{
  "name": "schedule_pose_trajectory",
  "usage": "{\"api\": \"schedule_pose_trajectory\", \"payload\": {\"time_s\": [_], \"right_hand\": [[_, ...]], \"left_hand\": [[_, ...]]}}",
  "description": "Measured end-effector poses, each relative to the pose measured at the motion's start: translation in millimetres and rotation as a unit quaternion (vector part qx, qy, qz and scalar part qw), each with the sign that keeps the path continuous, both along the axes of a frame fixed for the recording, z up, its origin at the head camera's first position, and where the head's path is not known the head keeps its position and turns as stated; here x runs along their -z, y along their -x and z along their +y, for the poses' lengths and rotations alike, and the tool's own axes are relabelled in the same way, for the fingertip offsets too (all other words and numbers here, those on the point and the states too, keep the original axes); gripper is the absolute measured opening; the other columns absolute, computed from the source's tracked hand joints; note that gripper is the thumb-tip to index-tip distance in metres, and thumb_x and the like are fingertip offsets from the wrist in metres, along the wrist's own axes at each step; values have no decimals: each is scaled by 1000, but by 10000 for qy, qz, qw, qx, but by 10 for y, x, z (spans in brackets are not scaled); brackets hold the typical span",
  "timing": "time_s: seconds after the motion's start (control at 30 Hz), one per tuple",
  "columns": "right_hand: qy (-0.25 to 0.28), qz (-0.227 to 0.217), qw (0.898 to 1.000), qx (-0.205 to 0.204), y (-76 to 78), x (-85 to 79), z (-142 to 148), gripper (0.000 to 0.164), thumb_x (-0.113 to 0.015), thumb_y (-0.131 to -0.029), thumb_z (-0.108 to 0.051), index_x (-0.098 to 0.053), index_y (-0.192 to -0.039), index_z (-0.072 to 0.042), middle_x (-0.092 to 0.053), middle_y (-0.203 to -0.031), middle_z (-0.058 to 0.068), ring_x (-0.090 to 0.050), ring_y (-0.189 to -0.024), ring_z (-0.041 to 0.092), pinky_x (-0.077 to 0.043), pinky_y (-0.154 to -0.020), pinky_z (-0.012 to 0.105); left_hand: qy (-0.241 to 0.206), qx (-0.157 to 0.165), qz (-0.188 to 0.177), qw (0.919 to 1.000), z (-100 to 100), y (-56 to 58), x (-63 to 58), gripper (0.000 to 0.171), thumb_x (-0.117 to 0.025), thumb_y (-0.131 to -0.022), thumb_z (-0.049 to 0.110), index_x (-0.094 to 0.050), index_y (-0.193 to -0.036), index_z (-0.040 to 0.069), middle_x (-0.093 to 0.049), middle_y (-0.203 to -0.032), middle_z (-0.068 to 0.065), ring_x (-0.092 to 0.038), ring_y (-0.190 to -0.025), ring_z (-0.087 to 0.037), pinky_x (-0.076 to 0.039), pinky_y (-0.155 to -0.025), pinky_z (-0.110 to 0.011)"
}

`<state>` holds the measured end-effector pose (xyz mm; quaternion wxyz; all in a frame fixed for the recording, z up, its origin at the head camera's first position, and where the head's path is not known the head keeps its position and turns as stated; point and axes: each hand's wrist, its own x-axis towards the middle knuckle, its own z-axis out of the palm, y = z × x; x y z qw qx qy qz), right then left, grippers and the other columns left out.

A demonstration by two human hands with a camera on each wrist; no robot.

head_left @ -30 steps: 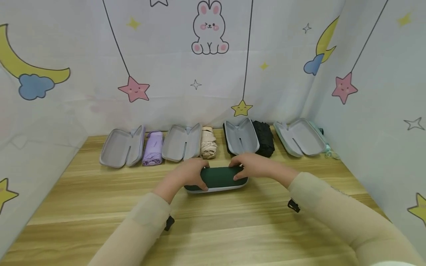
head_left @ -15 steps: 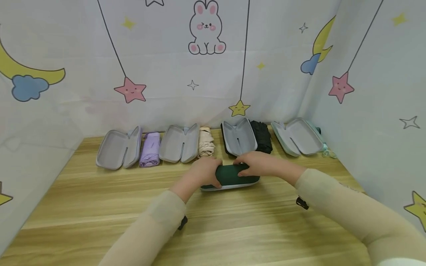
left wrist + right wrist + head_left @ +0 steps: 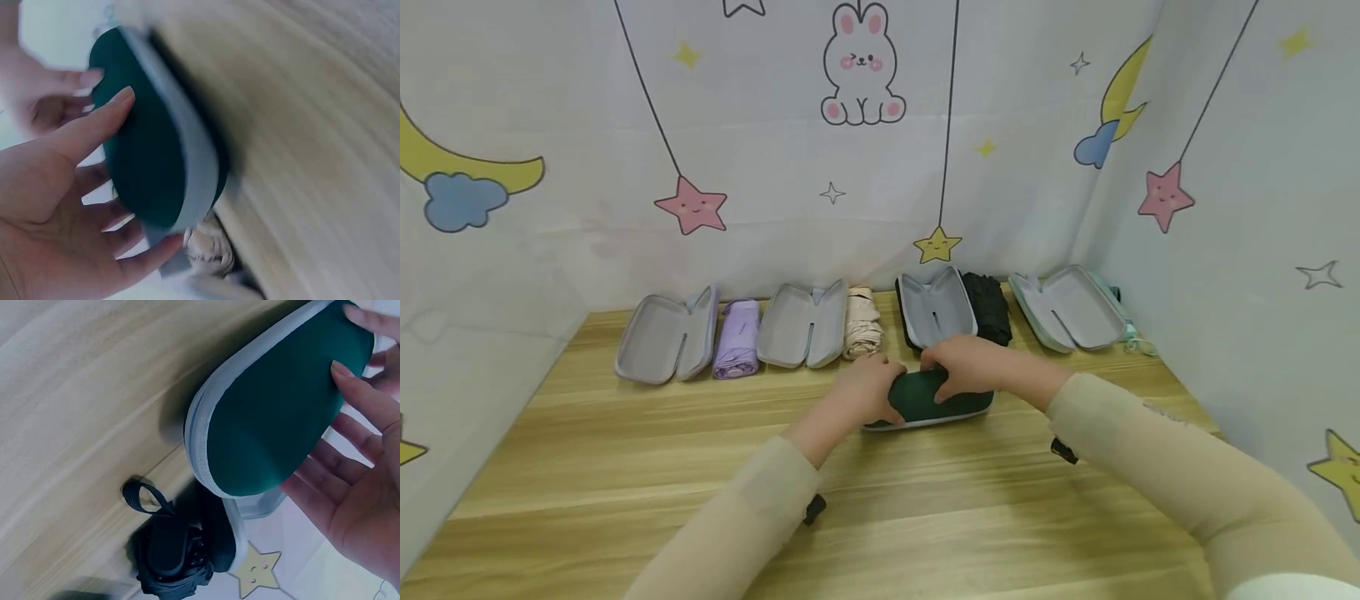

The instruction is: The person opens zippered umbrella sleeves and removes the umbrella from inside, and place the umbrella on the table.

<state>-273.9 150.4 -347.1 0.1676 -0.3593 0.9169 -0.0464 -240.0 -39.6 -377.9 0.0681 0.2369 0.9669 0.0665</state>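
A dark green zip case (image 3: 921, 396) with a pale band round its edge lies closed on the table, near the middle. My left hand (image 3: 863, 393) grips its left part from above, thumb on the near side and fingers behind. On the right part my right hand (image 3: 966, 367) does the same. Both thumbs press the green fabric, and the two hands are close together in the left wrist view, where the case (image 3: 147, 144) looks tilted. The case's pale zip band (image 3: 203, 415) shows fully joined in the right wrist view.
Along the back stand several open grey-lined cases, among them a left one (image 3: 651, 342), one with black edges (image 3: 938, 308) and a mint one (image 3: 1082, 308). Between them lie a purple folded umbrella (image 3: 739, 337), a beige one (image 3: 862, 323) and a black one (image 3: 988, 308). Patterned cloth walls (image 3: 760, 150) enclose the table.
The green case has slid to the right along the table with both hands on it, mostly in the first half second. The hands have come closer together.
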Motion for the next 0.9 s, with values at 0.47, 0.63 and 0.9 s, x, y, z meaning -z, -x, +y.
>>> {"api": "schedule_pose_trajectory", "payload": {"time_s": [0.47,0.63,0.9], "right_hand": [[-284,770,9966,-52,-153,33,-22,44,-85,-74,-37,-66,-110,-20,-65,-105,-5,-62,-89,15,-51,-74,35],[-451,964,9943,-39,-205,37,-23,44,-85,-73,-38,-64,-108,-21,-62,-103,-5,-62,-86,15,-50,-70,35],[-540,1293,9901,-77,-294,82,-46,46,-85,-73,-38,-63,-109,-19,-60,-96,-2,-61,-80,16,-50,-64,35]], "left_hand": [[-1157,-1356,20,9840,-573,-191,-122,18,-64,-92,26,-72,-82,13,-63,-77,1,-56,-67,-17,-45,-60,-35],[-1035,-931,-666,9880,-585,-176,-56,33,-61,-95,23,-66,-124,8,-70,-105,-5,-65,-96,-24,-50,-83,-41],[-1767,-60,-1031,9788,-521,-54,-11,37,-53,-97,3,-55,-134,0,-59,-131,-16,-58,-117,-32,-47,-95,-42]]}}
